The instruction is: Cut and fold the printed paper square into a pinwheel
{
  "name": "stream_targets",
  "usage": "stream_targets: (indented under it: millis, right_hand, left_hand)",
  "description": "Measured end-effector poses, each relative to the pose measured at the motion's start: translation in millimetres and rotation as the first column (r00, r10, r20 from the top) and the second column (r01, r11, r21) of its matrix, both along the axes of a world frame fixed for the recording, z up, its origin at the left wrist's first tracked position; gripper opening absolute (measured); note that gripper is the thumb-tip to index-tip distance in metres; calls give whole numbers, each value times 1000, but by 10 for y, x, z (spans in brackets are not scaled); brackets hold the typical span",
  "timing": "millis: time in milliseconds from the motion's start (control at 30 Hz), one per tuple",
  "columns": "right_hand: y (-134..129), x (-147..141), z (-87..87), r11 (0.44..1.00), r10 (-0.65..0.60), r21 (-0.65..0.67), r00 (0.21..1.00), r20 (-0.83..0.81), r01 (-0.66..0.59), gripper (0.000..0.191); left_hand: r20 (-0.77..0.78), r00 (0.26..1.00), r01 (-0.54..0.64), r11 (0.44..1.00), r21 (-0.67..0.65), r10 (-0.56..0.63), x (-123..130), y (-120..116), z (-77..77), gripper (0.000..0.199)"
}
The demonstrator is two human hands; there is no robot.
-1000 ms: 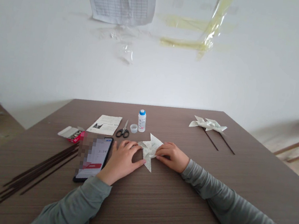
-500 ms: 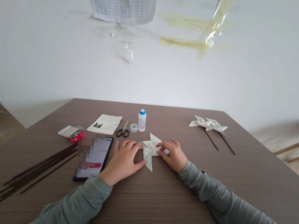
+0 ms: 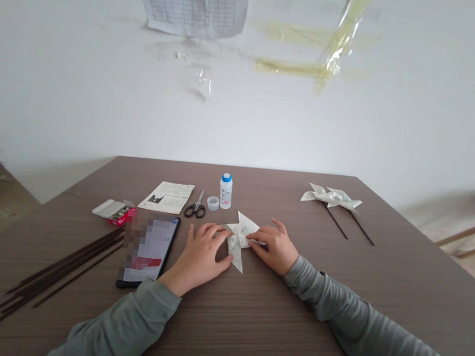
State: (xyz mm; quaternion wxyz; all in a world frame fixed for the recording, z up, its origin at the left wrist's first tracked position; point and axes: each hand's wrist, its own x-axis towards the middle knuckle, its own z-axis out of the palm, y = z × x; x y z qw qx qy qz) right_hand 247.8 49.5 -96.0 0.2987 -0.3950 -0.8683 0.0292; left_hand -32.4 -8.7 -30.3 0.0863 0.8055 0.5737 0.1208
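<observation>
A folded pinwheel of printed paper (image 3: 238, 242) lies flat on the brown table between my hands. My left hand (image 3: 203, 256) rests over its left side, fingers apart, with fingertips and thumb touching the paper. From the right, my right hand (image 3: 275, 247) has thumb and forefinger pinched together on the pinwheel's right blade. The hand hides part of that blade.
Behind stand a glue bottle (image 3: 225, 193), a small clear cap (image 3: 213, 203), scissors (image 3: 195, 210) and folded paper (image 3: 167, 197). Left are a phone (image 3: 148, 251), an open box (image 3: 114, 211) and dark sticks (image 3: 58, 270). Two pinwheels on sticks (image 3: 333, 197) lie back right.
My right thumb and forefinger have closed together on the right blade. My left hand has shifted slightly right over the paper.
</observation>
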Motion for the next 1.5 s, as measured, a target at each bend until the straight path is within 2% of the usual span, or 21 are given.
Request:
stream_targets:
  millis: [233,533,867,1500]
  right_hand:
    - [-12,-6,29,1000,5,-1,1000,12,-5,19]
    - [-31,-38,41,1000,-7,-21,1000,25,8,19]
    - [-25,-33,56,1000,3,-17,1000,20,-2,20]
    - [-24,-40,68,999,1,-47,1000,20,0,16]
  left_hand:
    - [-2,1000,1,1000,11,-1,57,1,8,55]
    - [-55,998,-10,999,-52,7,135,-35,85,62]
    - [-49,999,-13,1000,-29,11,125,-29,42,59]
    - [-80,997,-30,995,-90,23,168,-57,135,62]
